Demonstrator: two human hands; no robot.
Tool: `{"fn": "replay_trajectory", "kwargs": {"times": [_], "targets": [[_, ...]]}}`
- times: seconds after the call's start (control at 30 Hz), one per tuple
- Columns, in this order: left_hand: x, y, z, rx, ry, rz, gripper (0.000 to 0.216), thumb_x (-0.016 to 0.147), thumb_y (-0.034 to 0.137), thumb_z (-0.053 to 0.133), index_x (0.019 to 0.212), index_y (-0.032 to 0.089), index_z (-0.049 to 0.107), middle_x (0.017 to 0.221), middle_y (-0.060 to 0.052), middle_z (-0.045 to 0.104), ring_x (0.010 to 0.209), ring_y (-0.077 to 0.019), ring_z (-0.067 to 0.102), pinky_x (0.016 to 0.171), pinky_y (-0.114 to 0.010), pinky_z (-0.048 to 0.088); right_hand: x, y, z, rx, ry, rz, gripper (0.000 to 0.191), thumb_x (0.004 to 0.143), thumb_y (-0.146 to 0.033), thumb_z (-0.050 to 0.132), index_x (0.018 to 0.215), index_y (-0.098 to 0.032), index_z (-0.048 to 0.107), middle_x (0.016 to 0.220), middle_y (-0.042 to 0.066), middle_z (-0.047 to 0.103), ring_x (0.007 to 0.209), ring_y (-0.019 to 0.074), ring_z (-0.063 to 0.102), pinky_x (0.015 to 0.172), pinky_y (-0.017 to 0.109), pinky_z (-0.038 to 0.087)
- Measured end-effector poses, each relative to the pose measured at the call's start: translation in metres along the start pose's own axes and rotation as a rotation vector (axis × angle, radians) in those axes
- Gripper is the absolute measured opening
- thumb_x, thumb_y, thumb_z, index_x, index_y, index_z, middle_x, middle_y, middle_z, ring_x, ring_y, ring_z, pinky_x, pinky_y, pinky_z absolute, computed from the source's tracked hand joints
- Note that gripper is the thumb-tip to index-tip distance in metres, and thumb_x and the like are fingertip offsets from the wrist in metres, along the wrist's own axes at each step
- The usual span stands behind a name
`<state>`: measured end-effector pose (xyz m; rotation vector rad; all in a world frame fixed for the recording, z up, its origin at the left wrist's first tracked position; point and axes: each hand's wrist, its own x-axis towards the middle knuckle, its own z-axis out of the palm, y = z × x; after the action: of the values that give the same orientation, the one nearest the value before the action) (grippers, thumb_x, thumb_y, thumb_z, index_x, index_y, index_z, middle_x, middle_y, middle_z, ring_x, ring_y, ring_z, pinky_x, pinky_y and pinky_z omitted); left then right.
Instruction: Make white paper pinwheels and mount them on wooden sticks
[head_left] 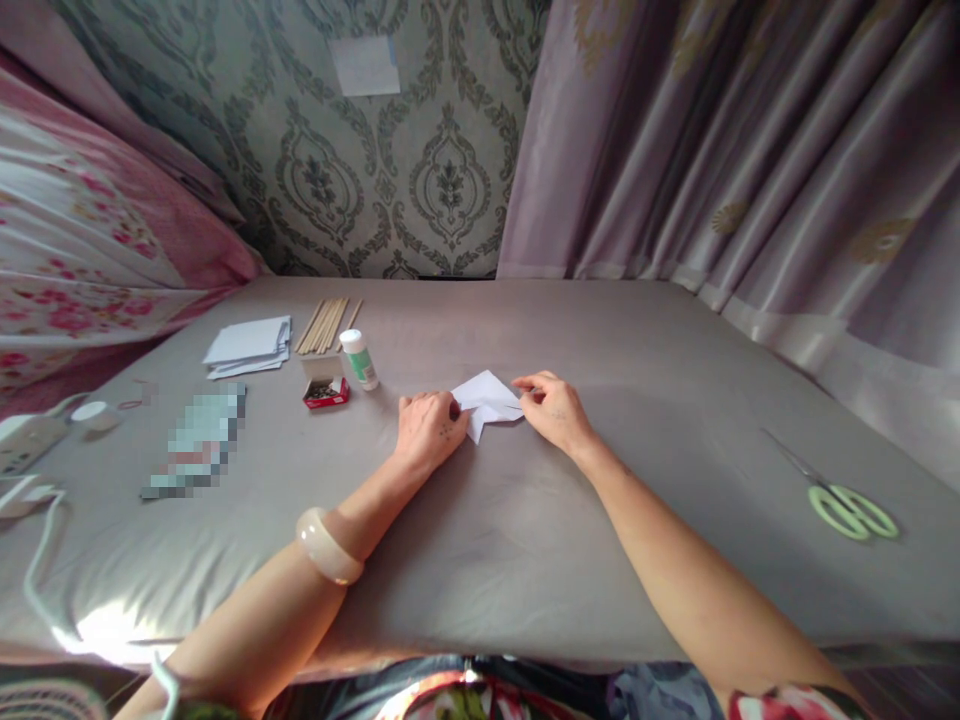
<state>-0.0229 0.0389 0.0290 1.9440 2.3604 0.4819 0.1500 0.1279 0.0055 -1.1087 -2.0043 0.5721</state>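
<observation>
A folded piece of white paper [489,392] lies between my hands on the grey cloth, with angled flaps and one point sticking out toward me. My left hand [433,425] has its fingers curled at the paper's left edge, pinching it; the fingertips are partly hidden behind the back of the hand. On the other side, my right hand [553,408] grips the paper's right corner between thumb and forefinger. A pale bangle [328,546] sits on my left forearm.
Left of my hands are a white glue bottle [360,362], an open red box of small dark pieces [325,388], wooden sticks [324,326] and a paper stack [249,342]. Green-handled scissors [847,508] lie at the right. A power strip [28,440] is at the far left.
</observation>
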Motion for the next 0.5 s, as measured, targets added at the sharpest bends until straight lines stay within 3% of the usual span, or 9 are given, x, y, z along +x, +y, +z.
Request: {"fn": "replay_trajectory", "kwargs": {"times": [0.17, 0.3, 0.5], "targets": [[0.008, -0.016, -0.002, -0.047, 0.067, 0.014, 0.022, 0.083, 0.03, 0.049, 0.081, 0.019, 0.068, 0.09, -0.008, 0.073, 0.093, -0.0276, 0.063, 0.084, -0.042, 0.039, 0.0, 0.002, -0.009, -0.042, -0.121, -0.186, 0.046, 0.065, 0.002, 0.045, 0.101, -0.017, 0.067, 0.097, 0.005, 0.062, 0.077, 0.0142, 0.059, 0.074, 0.026, 0.049], [0.017, -0.03, -0.002, -0.156, 0.096, 0.001, 0.022, 0.082, 0.027, 0.05, 0.085, 0.019, 0.07, 0.089, -0.007, 0.073, 0.086, -0.0237, 0.063, 0.08, -0.036, 0.042, -0.004, -0.002, -0.013, -0.098, -0.243, -0.334, 0.055, 0.069, 0.004, 0.044, 0.117, -0.021, 0.059, 0.112, 0.007, 0.055, 0.092, 0.0162, 0.059, 0.083, 0.028, 0.049], [0.027, -0.04, 0.002, -0.3, 0.1, 0.051, 0.022, 0.082, 0.027, 0.052, 0.086, 0.019, 0.072, 0.087, -0.006, 0.073, 0.079, -0.0198, 0.063, 0.072, -0.029, 0.044, -0.014, -0.017, -0.009, -0.181, -0.285, -0.493, 0.029, 0.081, -0.007, 0.055, 0.105, -0.022, 0.063, 0.112, 0.006, 0.055, 0.09, 0.0163, 0.059, 0.077, 0.027, 0.049]]}}
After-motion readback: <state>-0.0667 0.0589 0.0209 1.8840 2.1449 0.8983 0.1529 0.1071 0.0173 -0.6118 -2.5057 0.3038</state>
